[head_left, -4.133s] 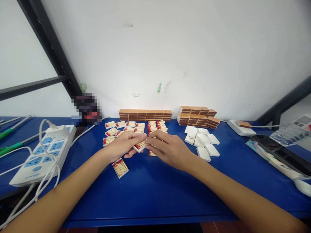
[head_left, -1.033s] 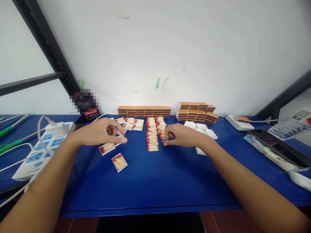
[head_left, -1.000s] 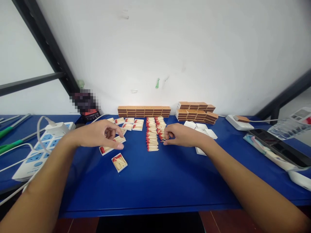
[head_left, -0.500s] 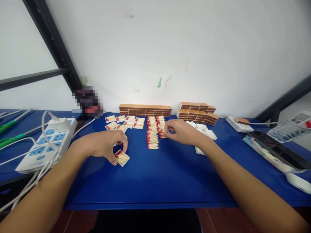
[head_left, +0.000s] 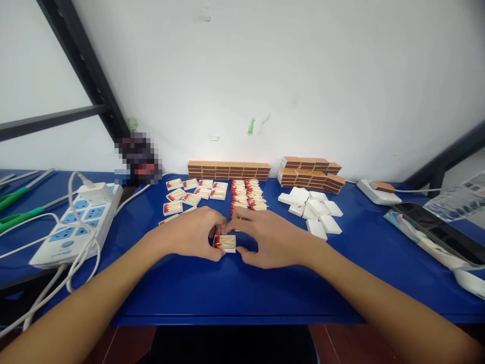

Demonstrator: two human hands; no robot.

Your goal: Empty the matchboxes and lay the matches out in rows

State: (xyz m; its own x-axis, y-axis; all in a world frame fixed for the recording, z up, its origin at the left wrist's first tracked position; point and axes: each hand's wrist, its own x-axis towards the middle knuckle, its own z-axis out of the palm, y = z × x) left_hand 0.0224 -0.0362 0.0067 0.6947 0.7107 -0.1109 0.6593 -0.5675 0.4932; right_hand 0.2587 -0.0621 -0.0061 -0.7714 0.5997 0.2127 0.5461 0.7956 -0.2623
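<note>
A small white matchbox tray [head_left: 225, 248] filled with red-tipped matches is at the middle front of the blue table. My left hand [head_left: 193, 233] grips it from the left, thumb at the near edge and fingers behind. From the right, my right hand [head_left: 276, 238] curves round the same tray, its thumb at the right side and its fingertips at the far edge; these fingertips are partly hidden. Just beyond my hands lie two rows of loose matches [head_left: 250, 194]. Several filled trays [head_left: 191, 199] sit beyond my left hand.
Brown matchbox sleeves stand in a long stack [head_left: 229, 170] by the wall, with more stacks [head_left: 310, 178] to the right. White empty trays [head_left: 318, 210] lie in a heap. A power strip [head_left: 76, 222] with cables is at left, a phone [head_left: 435, 230] at right.
My left hand has moved right with the filled tray, bringing it to the middle. My right hand has left the match rows and come back toward me to this tray, uncovering the white tray heap.
</note>
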